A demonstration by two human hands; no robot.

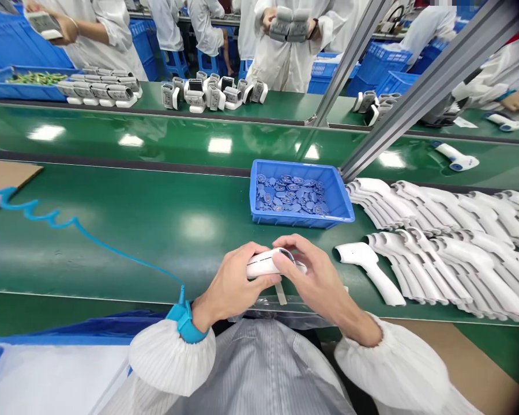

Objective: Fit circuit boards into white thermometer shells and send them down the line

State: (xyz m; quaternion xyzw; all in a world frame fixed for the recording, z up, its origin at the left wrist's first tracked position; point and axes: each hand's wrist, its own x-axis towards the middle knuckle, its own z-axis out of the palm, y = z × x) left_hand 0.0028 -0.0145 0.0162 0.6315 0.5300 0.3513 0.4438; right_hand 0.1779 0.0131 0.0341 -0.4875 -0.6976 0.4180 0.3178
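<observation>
Both of my hands hold a white plastic thermometer housing (263, 265) low over the green workbench (112, 253). My left hand (236, 285) grips its near end, and my right hand (315, 276) wraps over its far end, where a round opening shows. A clear strip (281, 294) hangs below it. To my right lie stacked white thermometer housings (441, 248), with a single one (369, 271) nearest my right hand. A blue tray (300, 193) of small round blue parts stands ahead of my hands.
A blue anti-static wrist strap (184, 323) circles my left wrist, its coiled cord (38, 210) running left. An aluminium rail (428, 98) slants at the right. Beyond a green conveyor belt (177, 138), co-workers handle grey-and-white devices among blue crates.
</observation>
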